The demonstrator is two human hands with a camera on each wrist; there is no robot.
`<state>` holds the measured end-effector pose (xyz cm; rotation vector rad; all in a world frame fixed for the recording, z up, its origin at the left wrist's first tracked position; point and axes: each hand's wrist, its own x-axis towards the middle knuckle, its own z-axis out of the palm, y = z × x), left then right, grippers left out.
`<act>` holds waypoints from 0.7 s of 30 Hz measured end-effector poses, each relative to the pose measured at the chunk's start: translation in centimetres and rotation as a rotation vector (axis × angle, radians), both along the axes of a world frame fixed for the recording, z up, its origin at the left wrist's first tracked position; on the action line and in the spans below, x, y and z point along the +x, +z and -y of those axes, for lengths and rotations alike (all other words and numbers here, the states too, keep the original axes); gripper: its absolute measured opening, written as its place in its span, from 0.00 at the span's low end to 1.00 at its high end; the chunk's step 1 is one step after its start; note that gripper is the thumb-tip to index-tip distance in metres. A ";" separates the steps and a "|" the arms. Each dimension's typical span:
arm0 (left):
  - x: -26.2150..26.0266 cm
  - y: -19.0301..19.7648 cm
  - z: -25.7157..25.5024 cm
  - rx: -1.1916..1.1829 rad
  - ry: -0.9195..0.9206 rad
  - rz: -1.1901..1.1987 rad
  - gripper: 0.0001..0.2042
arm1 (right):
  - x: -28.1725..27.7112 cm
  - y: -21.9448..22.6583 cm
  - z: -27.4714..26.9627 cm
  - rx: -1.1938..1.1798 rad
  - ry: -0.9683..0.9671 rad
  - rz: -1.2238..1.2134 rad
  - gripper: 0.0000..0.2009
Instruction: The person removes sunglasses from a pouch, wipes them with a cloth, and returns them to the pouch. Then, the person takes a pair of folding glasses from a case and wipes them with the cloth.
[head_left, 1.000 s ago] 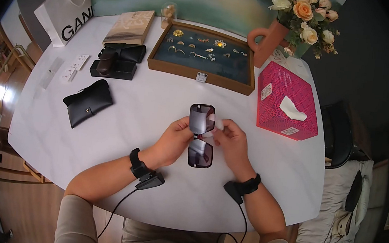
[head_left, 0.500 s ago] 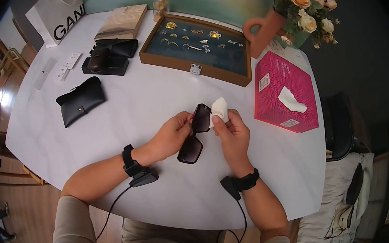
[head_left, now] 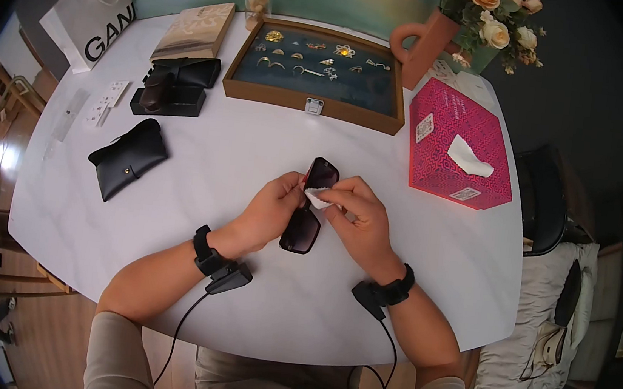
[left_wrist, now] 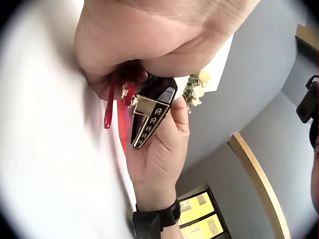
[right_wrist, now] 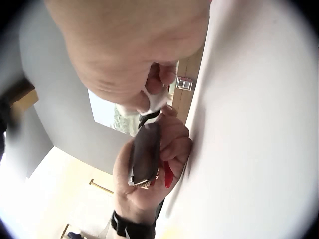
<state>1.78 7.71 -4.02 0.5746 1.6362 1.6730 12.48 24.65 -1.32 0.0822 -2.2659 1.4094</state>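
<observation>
Both hands work above the tabletop (head_left: 254,158). My left hand (head_left: 268,213) grips the sunglasses (head_left: 308,209) steady so my right hand (head_left: 354,218) can pinch a tissue (head_left: 317,197) against the lens.

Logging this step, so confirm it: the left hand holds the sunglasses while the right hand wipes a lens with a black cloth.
Wrong on the colour: the head view shows the cloth is white. The left hand does hold the sunglasses, and the right hand wipes a lens with it.

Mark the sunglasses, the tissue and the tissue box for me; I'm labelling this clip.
sunglasses (head_left: 301,231), head view, on the dark lens nearer the person
tissue (head_left: 316,196), head view, on the white wad pinched against the frame
tissue box (head_left: 447,133), head view, on its pink top
</observation>
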 end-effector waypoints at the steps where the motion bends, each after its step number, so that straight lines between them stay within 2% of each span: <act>1: -0.3 0.1 0.1 0.010 -0.010 0.070 0.12 | 0.1 -0.4 -0.4 0.046 0.005 0.016 0.08; 3: -0.4 0.2 0.3 0.021 -0.018 0.138 0.13 | -0.1 -1.7 -1.3 0.093 0.012 0.030 0.08; 5: -0.2 0.5 0.2 -0.003 -0.030 0.142 0.12 | -0.7 -2.5 -2.0 -0.022 -0.257 0.054 0.09; 9: 0.3 0.9 0.0 -0.036 -0.041 0.090 0.12 | -0.9 -2.2 -1.0 -0.140 -0.306 -0.075 0.11; 11: 0.3 0.7 -0.2 -0.022 -0.038 0.033 0.13 | -0.4 -0.3 0.2 -0.024 -0.181 0.026 0.11; 12: 0.3 0.4 -0.2 -0.022 -0.039 0.032 0.13 | -0.3 -0.4 0.1 -0.025 -0.183 0.025 0.11; 14: 0.0 -0.1 -0.1 0.041 -0.022 0.054 0.12 | -0.2 -0.3 -0.1 0.066 0.005 0.004 0.12; 16: -0.2 -0.1 0.0 0.035 -0.033 0.085 0.12 | 0.3 -0.6 -0.6 0.038 0.073 0.029 0.08; 18: -0.3 -0.1 0.1 0.030 -0.043 0.117 0.13 | 0.3 -2.5 -1.9 -0.057 -0.016 0.029 0.06; 19: -0.3 -0.3 0.0 0.023 -0.036 0.127 0.13 | 0.1 -2.3 -1.4 -0.148 -0.139 0.033 0.04; 20: -0.2 -0.3 0.0 0.017 -0.030 0.137 0.13 | -0.1 -2.4 -1.3 -0.147 -0.139 0.033 0.04; 21: -0.2 -0.3 0.0 0.018 -0.030 0.136 0.13 | -0.4 -2.5 -1.3 -0.210 -0.224 -0.010 0.05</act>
